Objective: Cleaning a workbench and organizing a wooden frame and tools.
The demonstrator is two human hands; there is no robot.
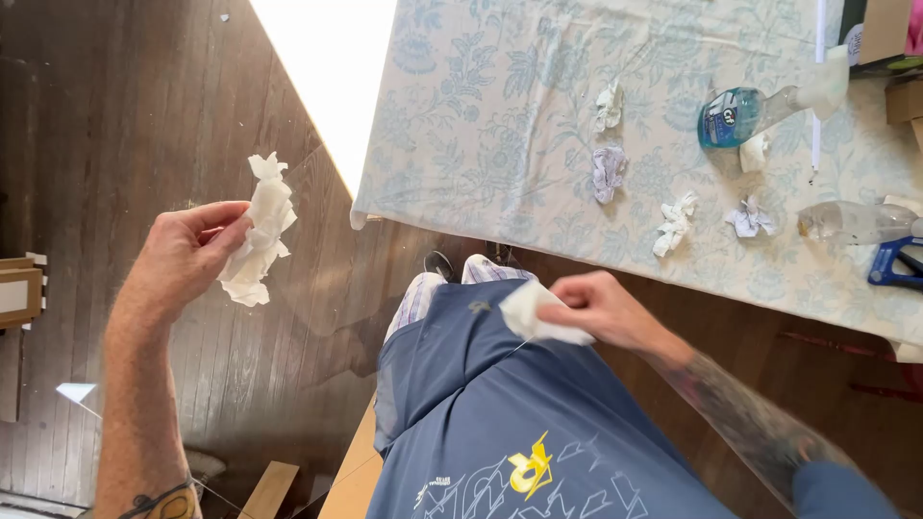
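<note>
The right hand (pixel 601 308) is pinching a small folded white paper wipe (pixel 536 315) between thumb and fingertips, fingers closed on it, just above the hem of the dark blue printed T-shirt (pixel 510 423) the person is wearing. The left hand (pixel 187 255) is holding out a larger crumpled white paper towel (pixel 260 231) over the dark wooden plank floor (pixel 115 115), thumb and fingers closed on its lower edge while the rest is standing free above them.

Farther off, a table under a pale blue floral tablecloth (pixel 500 115) is bearing four crumpled white paper wads (pixel 609 171), scattered well apart. Beyond them a clear plastic spray bottle of blue liquid (pixel 745 113) is lying on its side, roughly half full. Near the table's right edge a second clear plastic bottle (pixel 851 221) is lying flat; its contents are hard to make out. Just beside it a blue-handled tool (pixel 889 264) is being cut off by the frame edge, and cardboard boxes (pixel 889 34) at the far corner are only partly showing.
</note>
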